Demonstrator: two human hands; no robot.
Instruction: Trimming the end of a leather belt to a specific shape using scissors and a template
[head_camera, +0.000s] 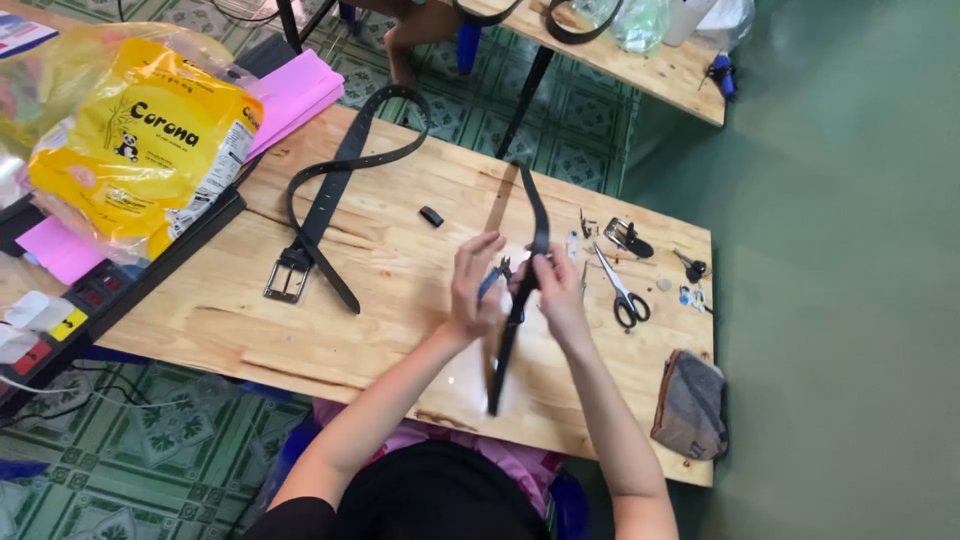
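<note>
Black belt strap (517, 300) stands nearly upright over the middle of the desk (400, 330), pinched in the right hand (553, 290). Just left of it, the left hand (474, 285) grips a small blue-handled tool (490, 280). Scissors (622, 290) lie to the right, a buckled belt (320, 220) to the left. A yellow bag (140, 140) sits far left; its contents are hidden.

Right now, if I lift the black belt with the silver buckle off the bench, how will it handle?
The buckled belt will probably flop: it already lies in a loose curve on the wooden table. Its metal buckle likely makes that end heavier, so it may swing. The strap looks smooth, possibly a little slippery.
</note>
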